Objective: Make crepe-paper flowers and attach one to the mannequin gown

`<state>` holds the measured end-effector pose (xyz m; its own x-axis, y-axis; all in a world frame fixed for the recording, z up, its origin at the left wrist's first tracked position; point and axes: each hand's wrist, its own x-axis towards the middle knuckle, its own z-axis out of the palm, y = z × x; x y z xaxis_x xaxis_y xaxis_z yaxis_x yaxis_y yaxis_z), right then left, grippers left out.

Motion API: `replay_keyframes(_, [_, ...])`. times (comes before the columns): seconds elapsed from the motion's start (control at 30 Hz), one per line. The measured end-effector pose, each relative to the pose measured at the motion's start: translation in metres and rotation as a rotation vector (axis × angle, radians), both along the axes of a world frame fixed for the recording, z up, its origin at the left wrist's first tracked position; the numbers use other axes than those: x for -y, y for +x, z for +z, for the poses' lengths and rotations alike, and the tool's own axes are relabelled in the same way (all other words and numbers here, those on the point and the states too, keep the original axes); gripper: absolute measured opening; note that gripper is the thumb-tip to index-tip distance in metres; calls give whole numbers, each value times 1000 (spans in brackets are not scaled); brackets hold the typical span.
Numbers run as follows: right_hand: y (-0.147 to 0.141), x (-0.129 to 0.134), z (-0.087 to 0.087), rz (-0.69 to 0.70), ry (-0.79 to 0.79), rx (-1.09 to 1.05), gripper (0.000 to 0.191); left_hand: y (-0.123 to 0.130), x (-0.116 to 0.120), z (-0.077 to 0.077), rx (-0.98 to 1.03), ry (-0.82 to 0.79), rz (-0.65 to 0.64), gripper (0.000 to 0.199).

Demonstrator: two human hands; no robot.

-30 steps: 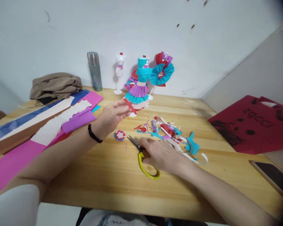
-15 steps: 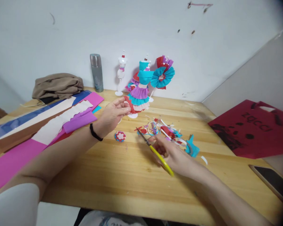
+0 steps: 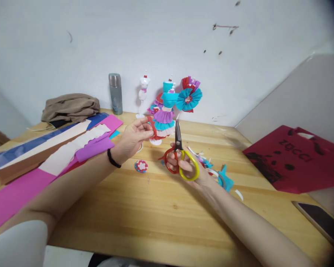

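Observation:
My left hand pinches a narrow red crepe paper strip, held in front of the dressed mannequin's skirt. My right hand grips scissors with one red and one yellow handle loop; their dark blades point up and look closed. The small mannequin wears a turquoise top and a tiered purple, turquoise and pale pink skirt, with a big turquoise paper flower beside it. On the table below my left hand lies a small layered paper flower in red, white and blue.
Paper scraps and a turquoise piece lie behind my right hand. Coloured paper sheets and a brown cloth are at left. A flask and a bare white mannequin stand behind. Right are a red bag and a phone.
My right hand has raised the scissors and turned them from lying slanted to pointing upward. The red strip in my left hand now looks narrower. The view has tilted up slightly.

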<state>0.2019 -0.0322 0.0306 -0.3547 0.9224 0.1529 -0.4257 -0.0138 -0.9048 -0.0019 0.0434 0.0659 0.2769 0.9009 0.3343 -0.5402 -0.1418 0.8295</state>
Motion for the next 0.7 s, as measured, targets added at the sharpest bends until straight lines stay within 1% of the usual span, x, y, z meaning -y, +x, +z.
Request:
replay_keyframes(0.13, [-10,-12,4,6,58,-23,47,1,1,0,6,4,34,41])
replay_keyframes(0.27, [-17,-21,1,-61,155,54,60,2,6,2,-59,-2,128,44])
replay_keyframes(0.33, [-19,-20,-3,-77,226,152,64,3,11,4,-98,13,179,44])
replay_keyframes(0.4, [-18,-16,-6,-93,309,287,62,5,17,7,-127,30,220,43])
replay_keyframes(0.47, [-15,-12,-5,-113,377,449,59,7,23,10,-154,34,244,41])
replay_keyframes(0.53, [-12,-8,-2,-136,438,601,60,10,29,12,-177,31,253,40])
replay_keyframes(0.6, [-11,-7,0,-147,475,712,62,12,32,13,-195,33,254,39])
replay_keyframes(0.7, [-12,-5,3,-135,482,789,63,14,34,14,-196,31,266,36])
